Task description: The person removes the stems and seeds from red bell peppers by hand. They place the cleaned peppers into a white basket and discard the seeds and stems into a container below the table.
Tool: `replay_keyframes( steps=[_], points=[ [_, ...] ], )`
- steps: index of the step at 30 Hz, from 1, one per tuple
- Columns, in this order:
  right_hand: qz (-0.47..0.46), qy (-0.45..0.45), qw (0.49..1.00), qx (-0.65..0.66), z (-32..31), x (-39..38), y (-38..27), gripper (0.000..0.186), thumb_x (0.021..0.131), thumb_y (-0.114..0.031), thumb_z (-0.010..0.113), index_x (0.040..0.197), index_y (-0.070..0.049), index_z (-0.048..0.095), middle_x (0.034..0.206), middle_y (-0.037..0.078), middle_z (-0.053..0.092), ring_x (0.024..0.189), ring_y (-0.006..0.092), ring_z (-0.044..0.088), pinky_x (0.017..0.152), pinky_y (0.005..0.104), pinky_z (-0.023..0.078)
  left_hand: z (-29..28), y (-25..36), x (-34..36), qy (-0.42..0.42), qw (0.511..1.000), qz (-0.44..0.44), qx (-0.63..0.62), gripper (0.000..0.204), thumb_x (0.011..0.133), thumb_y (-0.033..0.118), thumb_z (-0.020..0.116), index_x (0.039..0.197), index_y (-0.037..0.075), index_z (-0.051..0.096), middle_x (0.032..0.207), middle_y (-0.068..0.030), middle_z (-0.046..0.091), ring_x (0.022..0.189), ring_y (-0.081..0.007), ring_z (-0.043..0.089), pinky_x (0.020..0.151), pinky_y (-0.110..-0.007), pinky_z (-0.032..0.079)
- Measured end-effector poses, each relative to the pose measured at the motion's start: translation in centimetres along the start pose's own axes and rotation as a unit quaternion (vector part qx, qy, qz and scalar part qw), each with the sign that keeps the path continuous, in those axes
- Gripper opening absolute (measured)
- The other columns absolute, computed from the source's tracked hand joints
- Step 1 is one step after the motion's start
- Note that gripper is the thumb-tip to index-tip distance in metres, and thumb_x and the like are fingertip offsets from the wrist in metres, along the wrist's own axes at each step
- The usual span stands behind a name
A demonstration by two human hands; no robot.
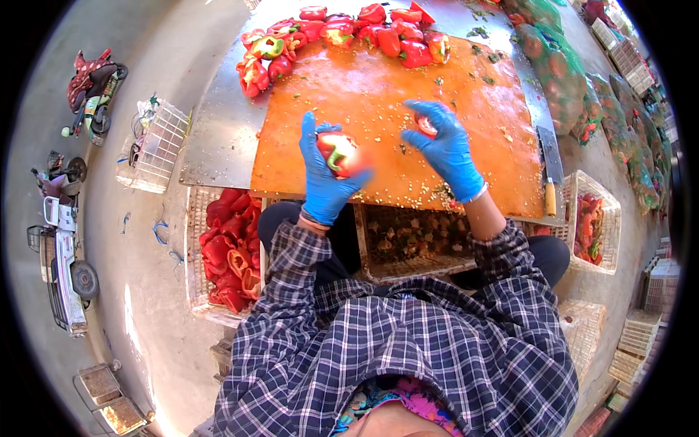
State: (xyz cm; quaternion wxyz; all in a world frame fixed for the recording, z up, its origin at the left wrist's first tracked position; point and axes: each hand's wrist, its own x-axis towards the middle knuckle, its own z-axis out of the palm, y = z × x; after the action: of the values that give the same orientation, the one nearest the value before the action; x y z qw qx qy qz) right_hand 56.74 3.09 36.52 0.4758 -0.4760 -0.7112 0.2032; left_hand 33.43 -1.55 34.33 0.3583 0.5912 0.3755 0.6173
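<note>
My left hand [325, 191], in a blue glove, is closed around a cut red bell pepper [336, 153] with pale and green flesh showing. The pepper's lower side is smeared by motion. To its right, my blue-gloved right hand [450, 154] curls its fingers around a small red pepper piece [425, 126], mostly hidden behind them. Both hands are above an orange board [480, 102] strewn with seeds and bits of leaf. Along the board's far edge lies a heap of red bell peppers [338, 30], several of them cut open. A cleaver [550, 156] with a wooden handle rests at the right edge.
Left of my legs stands a crate [195, 266] of red pepper pieces. Beneath the board is a crate [408, 271] of cores and scraps. Another crate [610, 233] stands right. Green net bags [557, 76] line the right side. A white crate [164, 142] and parked vehicles are left.
</note>
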Motion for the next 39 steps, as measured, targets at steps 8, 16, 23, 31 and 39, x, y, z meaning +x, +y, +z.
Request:
replay_keyframes(
  steps=[8,16,23,31,39],
  points=[
    [0.083,-0.207,0.972,0.069,2.9,-4.6,-5.7,0.078,0.062,-0.035,0.092,0.128,-0.007,0.061,0.121,0.010,0.066,0.109,0.0203,0.062,0.097,0.0347,0.049,2.4,-1.5,-2.6,-0.048,0.968,0.092,0.227,0.105,0.066,0.012,0.089,0.149,0.005,0.026,0.134,-0.0132,0.042,0.122,-0.0266,0.048,0.102,-0.039,0.045],
    [0.218,-0.285,0.886,0.294,3.8,-4.8,-4.1,0.057,0.071,-0.016,0.085,0.121,-0.005,0.060,0.110,0.003,0.065,0.103,0.0135,0.059,0.093,0.0320,0.049,2.8,-1.7,-3.5,-0.110,0.961,0.132,0.218,0.100,0.071,0.015,0.082,0.152,0.004,0.023,0.137,-0.0164,0.039,0.129,-0.0292,0.045,0.105,-0.039,0.042],
    [0.183,-0.189,0.956,0.126,2.8,-4.6,-2.1,0.051,0.073,-0.031,0.081,0.114,-0.007,0.063,0.097,0.013,0.069,0.091,0.0247,0.068,0.080,0.0373,0.053,1.7,-1.6,-2.1,-0.068,0.922,-0.233,-0.300,0.090,0.088,0.022,0.072,0.156,0.009,0.014,0.141,-0.0177,0.038,0.133,-0.0326,0.045,0.106,-0.039,0.046],
    [0.243,-0.237,0.917,0.210,4.4,-5.9,-2.6,0.034,0.082,-0.023,0.071,0.110,-0.003,0.066,0.085,0.012,0.070,0.073,0.0238,0.067,0.066,0.0349,0.054,3.0,-1.5,-3.4,-0.062,0.805,-0.360,-0.467,0.062,0.099,0.038,0.053,0.148,0.004,0.037,0.118,-0.0138,0.059,0.107,-0.0230,0.061,0.094,-0.035,0.051],
    [0.310,-0.234,0.872,0.297,3.7,-5.3,-3.6,0.021,0.082,-0.016,0.077,0.096,-0.001,0.070,0.083,0.005,0.069,0.072,0.0097,0.062,0.062,0.0259,0.050,3.1,-1.3,-2.9,-0.062,0.831,-0.355,-0.423,0.070,0.090,0.034,0.054,0.148,0.001,0.035,0.123,-0.0189,0.058,0.110,-0.0265,0.061,0.096,-0.038,0.051]
  ],
)
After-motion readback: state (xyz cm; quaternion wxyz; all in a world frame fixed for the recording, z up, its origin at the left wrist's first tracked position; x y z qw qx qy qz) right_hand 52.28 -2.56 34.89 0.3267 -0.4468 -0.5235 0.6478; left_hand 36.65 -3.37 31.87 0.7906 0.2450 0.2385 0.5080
